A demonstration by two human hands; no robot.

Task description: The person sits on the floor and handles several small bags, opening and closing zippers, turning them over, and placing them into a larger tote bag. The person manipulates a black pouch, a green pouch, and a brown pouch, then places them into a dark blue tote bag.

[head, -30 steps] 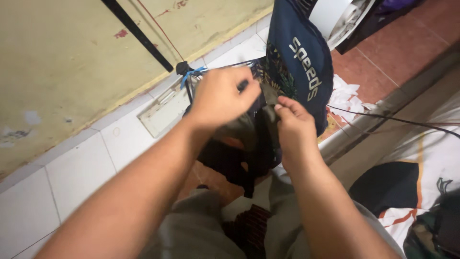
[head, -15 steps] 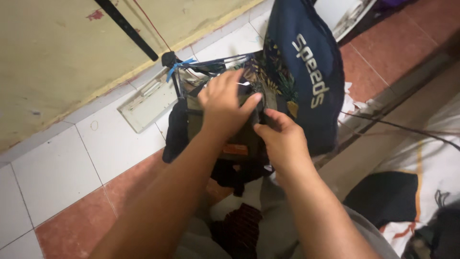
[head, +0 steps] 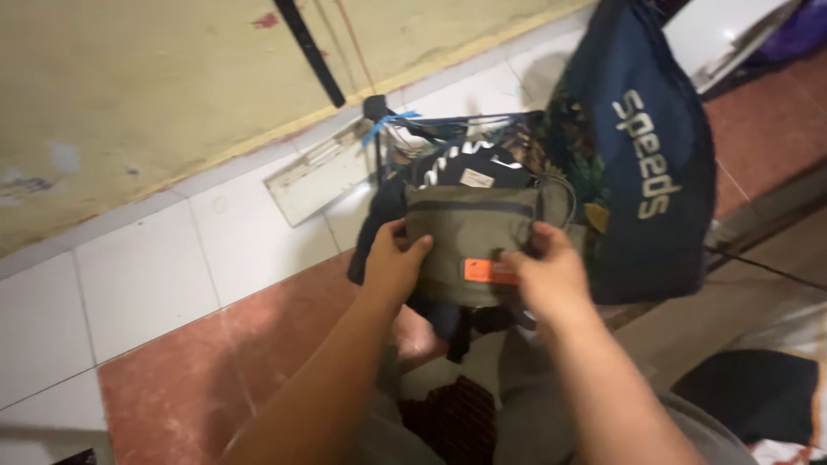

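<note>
hands moved apart, left [head: 394, 258] and right [head: 551, 271] gripping olive pouch [head: 472, 237], orange tag.

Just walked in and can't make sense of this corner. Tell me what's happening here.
A person is holding a small olive-green pouch with an orange patch in both hands, the left hand on its left edge, the right hand on its lower right. It is held up in front of a wire rack of dark clothes, beside a hanging navy bag, above a red and white tiled floor.
</note>
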